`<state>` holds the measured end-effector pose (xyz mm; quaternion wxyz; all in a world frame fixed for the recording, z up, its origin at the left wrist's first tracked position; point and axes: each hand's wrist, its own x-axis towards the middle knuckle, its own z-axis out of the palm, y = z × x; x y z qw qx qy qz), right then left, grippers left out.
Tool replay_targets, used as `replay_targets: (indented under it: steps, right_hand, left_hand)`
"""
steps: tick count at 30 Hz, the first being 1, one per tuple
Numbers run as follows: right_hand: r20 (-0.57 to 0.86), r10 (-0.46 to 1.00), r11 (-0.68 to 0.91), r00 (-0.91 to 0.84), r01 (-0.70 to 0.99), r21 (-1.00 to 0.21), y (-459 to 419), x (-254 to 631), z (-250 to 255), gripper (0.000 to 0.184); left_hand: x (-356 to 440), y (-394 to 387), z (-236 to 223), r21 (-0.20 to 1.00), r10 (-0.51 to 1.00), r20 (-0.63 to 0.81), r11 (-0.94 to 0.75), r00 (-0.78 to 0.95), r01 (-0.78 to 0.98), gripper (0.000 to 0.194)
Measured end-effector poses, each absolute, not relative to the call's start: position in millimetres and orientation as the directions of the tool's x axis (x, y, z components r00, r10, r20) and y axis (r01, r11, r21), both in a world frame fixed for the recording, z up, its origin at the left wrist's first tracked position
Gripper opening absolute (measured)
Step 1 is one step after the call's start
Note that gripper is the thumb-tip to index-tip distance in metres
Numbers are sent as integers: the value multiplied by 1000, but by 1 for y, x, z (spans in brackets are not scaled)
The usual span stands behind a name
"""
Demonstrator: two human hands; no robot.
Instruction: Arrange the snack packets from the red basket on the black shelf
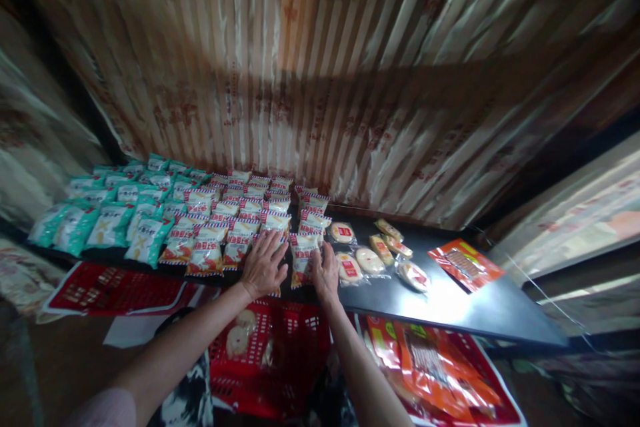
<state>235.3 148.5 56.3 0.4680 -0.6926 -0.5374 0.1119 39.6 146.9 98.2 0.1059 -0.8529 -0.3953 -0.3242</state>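
Press the bags (206, 250) lightly with your spread left hand (263, 267), squaring them with your right hand (327, 275), whose grip I cannot tell.

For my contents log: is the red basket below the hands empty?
Not empty: round, pale items show inside the red basket; how full is unclear.

One cam, head-worn: it's looking forward and down over the black shelf (520, 317) from its near side. It's framing the left hand (263, 265) and right hand (327, 272) at arm's reach, below centre. The striped sheet (310, 80) is filling the upper half, farther off; the red basket (260, 383) is showing low, under the shelf edge.
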Motion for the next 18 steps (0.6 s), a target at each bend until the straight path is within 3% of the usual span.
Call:
replay_targets:
  steps: [4, 7, 18]
  right_hand:
    - [545, 789, 171, 283, 751, -638, 154, 230, 71, 55]
    - [611, 778, 280, 147, 790, -546, 174, 218, 92, 49]
    - [422, 891, 325, -166, 883, -339, 269, 156, 137, 41]
  left_hand:
    - [37, 163, 116, 110, 638, 646, -622, 419, 776, 47]
    - [36, 194, 130, 133, 673, 657, -546, 339, 827, 43]
    - [25, 305, 132, 219, 812, 552, -363, 192, 906, 39]
